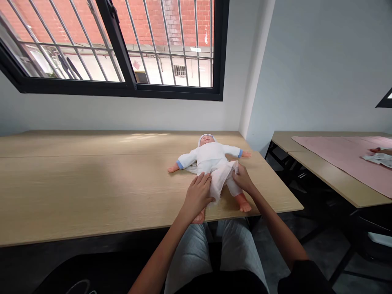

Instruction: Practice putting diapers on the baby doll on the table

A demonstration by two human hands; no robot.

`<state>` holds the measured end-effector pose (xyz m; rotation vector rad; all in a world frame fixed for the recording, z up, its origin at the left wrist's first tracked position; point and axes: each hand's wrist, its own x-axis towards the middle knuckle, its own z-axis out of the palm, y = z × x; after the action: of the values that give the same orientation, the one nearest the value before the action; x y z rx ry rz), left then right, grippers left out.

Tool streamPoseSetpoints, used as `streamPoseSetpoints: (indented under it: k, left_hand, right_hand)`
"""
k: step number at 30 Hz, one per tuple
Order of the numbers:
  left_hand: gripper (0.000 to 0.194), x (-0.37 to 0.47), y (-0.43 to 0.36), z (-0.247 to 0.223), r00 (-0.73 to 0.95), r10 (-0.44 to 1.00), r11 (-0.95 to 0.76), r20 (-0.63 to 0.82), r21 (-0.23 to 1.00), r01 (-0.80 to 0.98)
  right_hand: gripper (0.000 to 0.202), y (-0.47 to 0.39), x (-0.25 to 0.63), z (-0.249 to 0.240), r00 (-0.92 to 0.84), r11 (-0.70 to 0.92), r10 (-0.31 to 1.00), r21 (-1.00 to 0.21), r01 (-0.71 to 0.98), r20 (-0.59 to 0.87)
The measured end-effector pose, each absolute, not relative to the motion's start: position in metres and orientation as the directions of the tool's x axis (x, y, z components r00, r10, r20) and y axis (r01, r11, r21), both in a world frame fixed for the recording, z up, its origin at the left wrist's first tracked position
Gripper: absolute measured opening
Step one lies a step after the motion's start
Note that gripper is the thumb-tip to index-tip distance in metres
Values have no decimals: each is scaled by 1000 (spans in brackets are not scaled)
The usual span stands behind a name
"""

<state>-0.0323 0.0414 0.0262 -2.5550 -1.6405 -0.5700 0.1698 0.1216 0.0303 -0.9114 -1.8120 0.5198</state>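
Note:
A baby doll [211, 153] in a white suit with blue cuffs and a patterned cap lies on its back on the wooden table [92, 188], arms spread, feet toward me. Between its legs hangs a thin white diaper [221, 177] with a ruffled edge. My right hand [242, 178] pinches the upper right corner of that diaper. My left hand [199, 192] rests with fingers stretched out over the doll's leg on the left, touching the diaper's left side. That leg is mostly hidden under the hand; only its foot [199, 217] shows.
At the right stands a second table [324, 173] with a pink mat [346, 157]; part of another doll [381, 157] lies on it. A barred window [171, 92] is above my table's far edge. The table's front edge is close to my legs.

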Motion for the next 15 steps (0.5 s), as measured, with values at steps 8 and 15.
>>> streamPoseSetpoints:
  k: [8, 15]
  left_hand:
    - [33, -23, 52, 39, 309, 901, -346, 306, 74, 935]
    - [8, -18, 74, 38, 237, 910, -301, 342, 148, 942]
  right_hand:
    - [5, 161, 133, 49, -183, 569, 822, -761, 313, 539]
    - [23, 192, 119, 30, -32, 419, 908, -905, 81, 417]
